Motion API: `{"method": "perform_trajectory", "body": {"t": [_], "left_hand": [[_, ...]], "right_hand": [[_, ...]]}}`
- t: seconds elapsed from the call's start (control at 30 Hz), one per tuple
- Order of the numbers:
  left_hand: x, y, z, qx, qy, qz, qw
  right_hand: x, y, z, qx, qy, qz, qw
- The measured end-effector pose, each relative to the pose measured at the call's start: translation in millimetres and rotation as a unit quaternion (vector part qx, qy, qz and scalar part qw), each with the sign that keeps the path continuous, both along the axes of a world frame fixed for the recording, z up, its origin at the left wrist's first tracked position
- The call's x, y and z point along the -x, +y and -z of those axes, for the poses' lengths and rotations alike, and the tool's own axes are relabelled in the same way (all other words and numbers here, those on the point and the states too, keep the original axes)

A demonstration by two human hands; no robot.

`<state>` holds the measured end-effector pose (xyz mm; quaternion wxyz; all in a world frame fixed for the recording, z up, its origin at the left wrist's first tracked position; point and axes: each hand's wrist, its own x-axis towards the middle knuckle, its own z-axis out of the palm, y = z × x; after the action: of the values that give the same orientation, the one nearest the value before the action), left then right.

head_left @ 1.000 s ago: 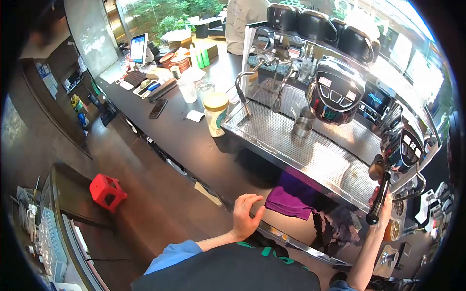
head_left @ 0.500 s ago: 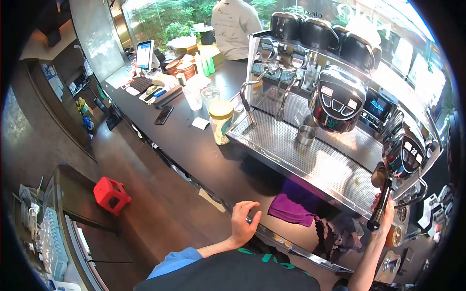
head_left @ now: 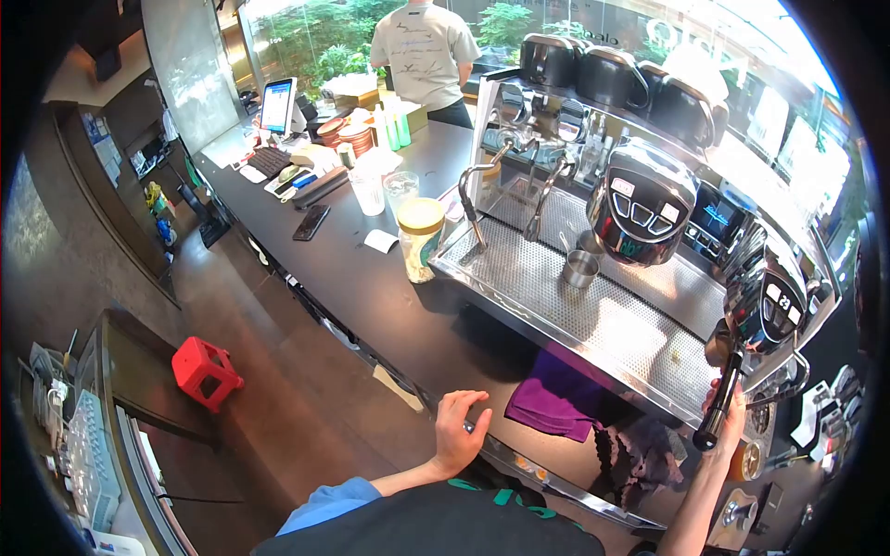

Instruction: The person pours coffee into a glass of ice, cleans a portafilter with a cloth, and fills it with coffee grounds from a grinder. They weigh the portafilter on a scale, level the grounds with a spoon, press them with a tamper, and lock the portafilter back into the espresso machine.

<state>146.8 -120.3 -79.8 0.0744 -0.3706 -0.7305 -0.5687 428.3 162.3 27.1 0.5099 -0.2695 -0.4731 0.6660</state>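
Right hand (head_left: 730, 408) wrapped around portafilter handle (head_left: 716, 408), gripping it, at right group head (head_left: 769, 310) of espresso machine (head_left: 603, 232). Handle hangs down and slightly left from the head, black, near the machine's front right corner. Left hand (head_left: 457, 431) resting on front edge of tabletop (head_left: 371, 278), fingers loosely curled, holding nothing; edge contact looks likely, exact touch hard to tell. Purple cloth (head_left: 554, 398) just right of left hand, draped below drip tray (head_left: 575, 287). Small steel pitcher (head_left: 580, 268) upright on tray under middle group head. Lidded jar (head_left: 420, 238) on tabletop just beside machine's left end. Phone (head_left: 309, 221) and plastic cup (head_left: 369, 190) farther along. Another person (head_left: 422, 51) standing behind far end, back turned. Red stool (head_left: 206, 371) on floor.
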Motion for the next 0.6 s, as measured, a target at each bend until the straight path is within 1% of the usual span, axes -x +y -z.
{"method": "perform_trajectory", "body": {"t": [0.07,0.3,0.43,0.5,0.53,0.57,0.6], "left_hand": [[-0.7,-1.2,1.4,0.001,0.0,-0.001,1.0],[-0.3,-1.9,2.2,0.008,-0.006,-0.009,1.0],[2.6,-0.8,5.0,0.005,0.001,-0.013,1.0],[1.4,-0.4,5.0,0.003,-0.009,-0.017,1.0],[2.3,-0.8,1.9,0.002,-0.013,-0.017,1.0],[3.6,-0.9,-1.1,0.007,-0.002,-0.013,1.0],[4.7,0.1,0.6,0.012,0.008,-0.01,1.0]], "right_hand": [[-4.6,3.5,3.5,-0.016,-0.005,-0.031,0.999],[-8.8,9.2,11.3,-0.026,-0.008,-0.018,0.999],[-8.0,7.8,6.6,-0.024,-0.025,-0.007,0.999],[-10.3,10.4,8.6,-0.049,-0.019,-0.03,0.998],[-9.3,10.7,10.3,-0.041,-0.046,0.013,0.998],[-21.6,29.4,24.1,-0.015,-0.08,0.036,0.996],[-47.0,76.0,71.2,-0.056,-0.123,0.12,0.984]]}}
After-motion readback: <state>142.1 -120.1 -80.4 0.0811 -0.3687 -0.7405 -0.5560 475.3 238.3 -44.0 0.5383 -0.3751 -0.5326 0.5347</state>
